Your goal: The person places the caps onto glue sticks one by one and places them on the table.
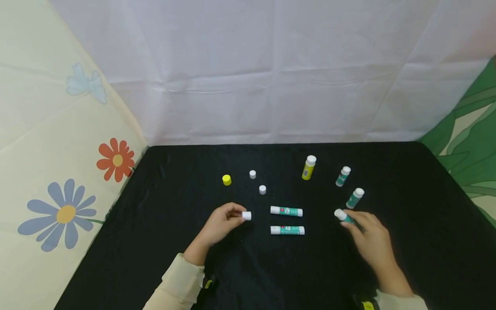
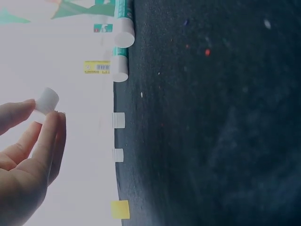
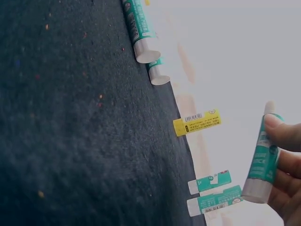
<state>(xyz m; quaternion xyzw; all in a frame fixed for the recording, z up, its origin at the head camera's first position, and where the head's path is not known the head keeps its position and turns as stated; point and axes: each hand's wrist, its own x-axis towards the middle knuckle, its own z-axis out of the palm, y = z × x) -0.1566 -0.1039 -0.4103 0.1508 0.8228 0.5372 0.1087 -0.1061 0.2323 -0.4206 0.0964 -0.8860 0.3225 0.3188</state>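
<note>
My left hand (image 1: 221,221) pinches a small white cap (image 1: 246,215) between thumb and fingers; in the left wrist view the cap (image 2: 47,100) shows above the fingertips. Off to the right, my right hand (image 1: 370,237) holds a green-and-white glue stick (image 3: 261,160) with its narrow whitish tip bare at the top. Between the hands, two green-and-white glue sticks lie on their sides, one farther back (image 1: 286,211) and one nearer (image 1: 287,230). Just beyond my right hand stands a green glue stick (image 1: 354,199) with a white top.
Another green glue stick (image 1: 342,177) and a yellow glue stick (image 1: 308,168) stand farther back. Left of them on the black cloth (image 1: 186,172) sit a yellow cap (image 1: 226,180) and two white caps (image 1: 262,190). A white curtain (image 1: 232,86) hangs behind the table.
</note>
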